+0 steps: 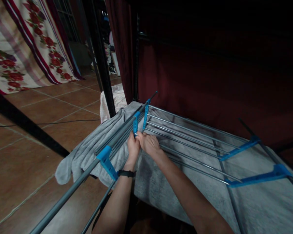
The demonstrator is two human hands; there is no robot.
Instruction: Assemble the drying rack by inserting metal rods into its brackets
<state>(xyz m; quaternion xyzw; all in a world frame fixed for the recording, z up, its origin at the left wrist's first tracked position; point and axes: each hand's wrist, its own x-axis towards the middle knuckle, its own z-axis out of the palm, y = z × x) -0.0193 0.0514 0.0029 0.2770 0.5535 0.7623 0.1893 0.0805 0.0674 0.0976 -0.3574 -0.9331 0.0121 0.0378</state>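
A metal drying rack (185,130) with grey rods and blue plastic brackets stands before me, a grey towel (88,149) lying under and over its rods. My left hand (133,146) and my right hand (148,143) meet at a blue bracket (136,125) near the rack's left side. Both hands have their fingers closed around the rod and bracket there. A dark band sits on my left wrist. The fingertips are partly hidden by the rods.
Brown floor tiles (39,136) spread to the left, crossed by a dark cable. A flowered cloth (21,42) hangs at the upper left. A dark red curtain (210,71) fills the back. A black post (102,65) rises by a pale cloth (112,100).
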